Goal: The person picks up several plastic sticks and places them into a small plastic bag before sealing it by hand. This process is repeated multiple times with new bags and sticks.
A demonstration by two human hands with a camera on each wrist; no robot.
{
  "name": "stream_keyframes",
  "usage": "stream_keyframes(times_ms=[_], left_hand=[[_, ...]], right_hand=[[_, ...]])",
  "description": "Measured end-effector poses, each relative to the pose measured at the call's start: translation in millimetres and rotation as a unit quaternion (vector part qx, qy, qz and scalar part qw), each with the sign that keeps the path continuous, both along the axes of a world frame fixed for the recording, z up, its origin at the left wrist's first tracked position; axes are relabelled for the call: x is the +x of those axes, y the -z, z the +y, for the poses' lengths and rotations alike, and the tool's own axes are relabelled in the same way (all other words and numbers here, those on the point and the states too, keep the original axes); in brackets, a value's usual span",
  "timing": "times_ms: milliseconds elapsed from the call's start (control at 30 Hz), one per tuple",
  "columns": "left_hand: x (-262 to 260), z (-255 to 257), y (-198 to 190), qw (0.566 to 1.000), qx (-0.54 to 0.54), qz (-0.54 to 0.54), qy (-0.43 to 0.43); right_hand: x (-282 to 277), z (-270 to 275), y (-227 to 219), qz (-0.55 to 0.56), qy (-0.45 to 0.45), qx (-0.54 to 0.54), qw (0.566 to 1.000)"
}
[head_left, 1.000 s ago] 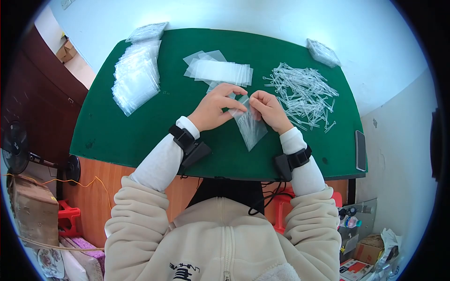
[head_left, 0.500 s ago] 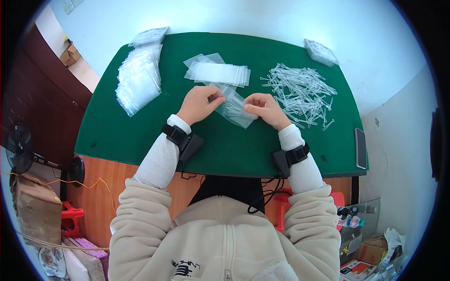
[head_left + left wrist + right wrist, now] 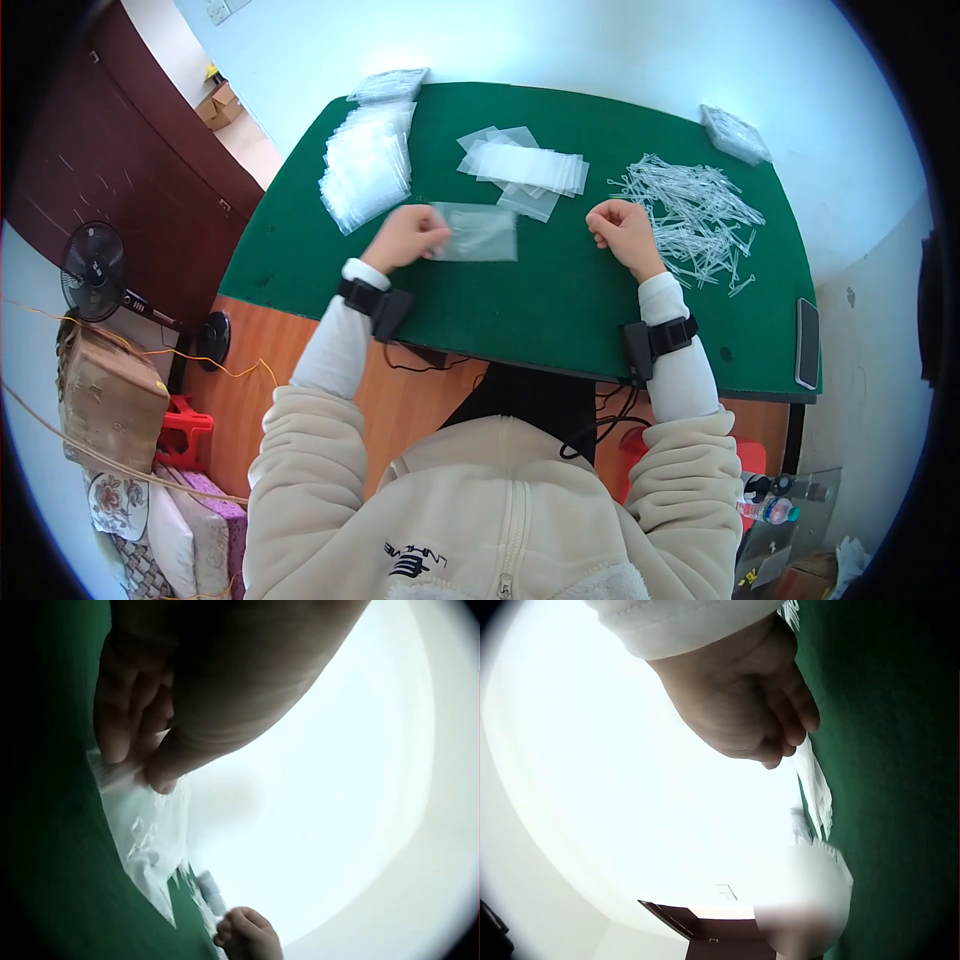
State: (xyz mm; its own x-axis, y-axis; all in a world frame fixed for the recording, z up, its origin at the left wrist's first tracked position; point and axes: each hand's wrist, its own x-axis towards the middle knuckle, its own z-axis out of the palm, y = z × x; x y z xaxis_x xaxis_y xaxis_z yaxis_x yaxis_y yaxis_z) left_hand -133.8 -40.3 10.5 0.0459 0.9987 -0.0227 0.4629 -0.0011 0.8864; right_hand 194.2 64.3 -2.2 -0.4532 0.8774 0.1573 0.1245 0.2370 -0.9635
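My left hand [image 3: 405, 238] pinches one end of a clear plastic bag [image 3: 485, 235] between thumb and fingers, low over the green table. Inside the bag, small clear looped pieces show in the left wrist view, where the bag [image 3: 142, 840] hangs from the fingertips. My right hand [image 3: 625, 235] is held apart from it, fingers loosely curled with nothing in them. Beside that hand spreads a heap of thin clear pieces with looped ends [image 3: 690, 215]. Flat clear bags [image 3: 530, 168] lie between the hands and the far edge.
A fanned pile of clear bags [image 3: 368, 165] lies at the table's left, with a stack of packets [image 3: 390, 86] behind it. Another clear packet [image 3: 735, 134] sits at the back right. A phone [image 3: 807, 343] rests near the right edge of the green table [image 3: 560, 330].
Both hands were on the bag; the right has let go. My left hand has drawn the bag leftward, away from the right hand. The head view has shifted too.
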Motion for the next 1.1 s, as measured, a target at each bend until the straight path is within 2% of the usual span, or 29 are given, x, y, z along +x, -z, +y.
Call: stream_keyframes(times_ms=[133, 167, 233, 367, 400, 467, 500, 533, 600, 633, 700, 733, 767, 833, 867, 967, 1000, 1067, 1100], left_hand=[[-63.5, -15.2, -5.6, 0.983, 0.052, 0.035, -0.173], [-83.0, -16.0, -4.1, 0.983, 0.054, 0.038, -0.174], [-114.3, -15.5, 0.1, 0.962, 0.074, 0.068, -0.255], [-126.1, -15.1, 6.5, 0.943, 0.086, 0.052, -0.318], [-125.4, -16.2, 5.5, 0.943, 0.087, 0.05, -0.318], [-123.1, -17.4, 4.0, 0.934, 0.075, 0.119, -0.328], [-120.2, -16.7, 4.7, 0.929, 0.069, 0.152, -0.329], [-120.2, -16.8, 5.3, 0.932, 0.068, 0.148, -0.322], [-124.0, -18.2, 4.0, 0.887, 0.077, 0.322, -0.321], [-125.9, -19.6, 4.7, 0.893, 0.078, 0.315, -0.313], [-126.0, -23.5, 4.6, 0.849, 0.133, 0.344, -0.378], [-122.7, -22.4, 4.4, 0.852, 0.136, 0.341, -0.373], [-119.8, -21.7, 2.1, 0.833, 0.188, 0.357, -0.378], [-118.3, -21.0, -5.3, 0.786, 0.289, 0.386, -0.388], [-111.0, -19.9, -13.8, 0.786, 0.29, 0.385, -0.387], [-54.7, -13.5, -46.9, 0.821, 0.386, 0.319, -0.274], [-37.2, -10.9, -54.9, 0.822, 0.385, 0.317, -0.276], [-3.6, -1.5, -65.9, 0.905, 0.347, 0.165, -0.184], [8.7, 5.1, -66.1, 0.905, 0.347, 0.163, -0.184]], right_hand=[[1.5, 5.8, 4.3, 0.021, 0.055, 0.033, 0.998], [1.2, 6.2, 4.3, 0.022, 0.067, 0.044, 0.997], [0.8, 7.6, 5.6, 0.022, 0.075, 0.055, 0.995], [9.0, 14.9, 6.4, -0.019, 0.093, 0.074, 0.993], [13.9, 16.8, 5.3, -0.091, 0.142, 0.175, 0.97], [23.6, 19.8, 4.5, -0.232, 0.233, 0.364, 0.872], [27.1, 21.0, 6.1, -0.236, 0.236, 0.363, 0.87], [30.6, 23.1, 10.2, -0.284, 0.302, 0.379, 0.827], [40.8, 27.8, 18.0, -0.377, 0.427, 0.404, 0.716], [45.6, 31.0, 23.9, -0.386, 0.431, 0.404, 0.709], [47.0, 36.5, 35.8, -0.448, 0.406, 0.331, 0.725], [47.7, 38.8, 39.5, -0.474, 0.392, 0.292, 0.732], [46.5, 35.4, 32.0, -0.475, 0.396, 0.292, 0.73], [44.4, 27.7, 16.3, -0.478, 0.343, 0.25, 0.769], [43.7, 24.7, 11.8, -0.479, 0.314, 0.228, 0.787], [42.5, 21.9, 11.3, -0.477, 0.316, 0.244, 0.783], [41.9, 21.4, 11.1, -0.476, 0.316, 0.252, 0.781], [41.3, 21.8, 9.5, -0.473, 0.306, 0.242, 0.79], [41.5, 21.9, 8.6, -0.471, 0.295, 0.229, 0.799]])
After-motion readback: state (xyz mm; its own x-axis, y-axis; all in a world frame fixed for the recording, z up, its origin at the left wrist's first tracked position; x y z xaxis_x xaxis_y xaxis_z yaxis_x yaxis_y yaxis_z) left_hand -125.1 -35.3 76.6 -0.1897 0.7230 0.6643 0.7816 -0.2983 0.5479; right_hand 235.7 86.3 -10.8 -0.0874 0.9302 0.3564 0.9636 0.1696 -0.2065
